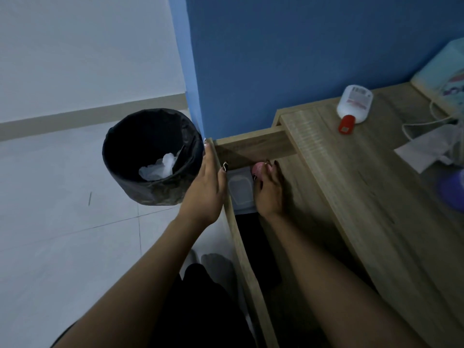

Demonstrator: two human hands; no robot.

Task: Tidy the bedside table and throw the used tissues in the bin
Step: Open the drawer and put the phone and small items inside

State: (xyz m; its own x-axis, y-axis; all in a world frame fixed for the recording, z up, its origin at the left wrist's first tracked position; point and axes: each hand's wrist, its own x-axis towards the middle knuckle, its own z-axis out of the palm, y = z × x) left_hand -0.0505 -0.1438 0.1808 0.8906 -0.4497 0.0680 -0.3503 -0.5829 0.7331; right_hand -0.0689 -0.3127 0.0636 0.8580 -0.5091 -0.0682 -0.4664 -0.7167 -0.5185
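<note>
The wooden bedside table (351,184) has its drawer (253,146) pulled out. My left hand (206,189) grips the drawer's left wall, thumb inside. My right hand (271,192) reaches into the drawer and pinches a small pink object (258,169) at its fingertips. A flat white wipes pack (239,189) lies in the drawer between my hands. A crumpled white tissue (421,151) lies on the tabletop at the right. The round bin (118,156) with a black liner stands on the floor left of the drawer, with white tissues (158,169) inside.
A white bottle with a red cap (354,104) lies on the tabletop near the blue wall. A white cable (414,126), a light blue tissue box (444,74) and a purple object (454,192) sit at the right edge. White floor tiles stretch out to the left.
</note>
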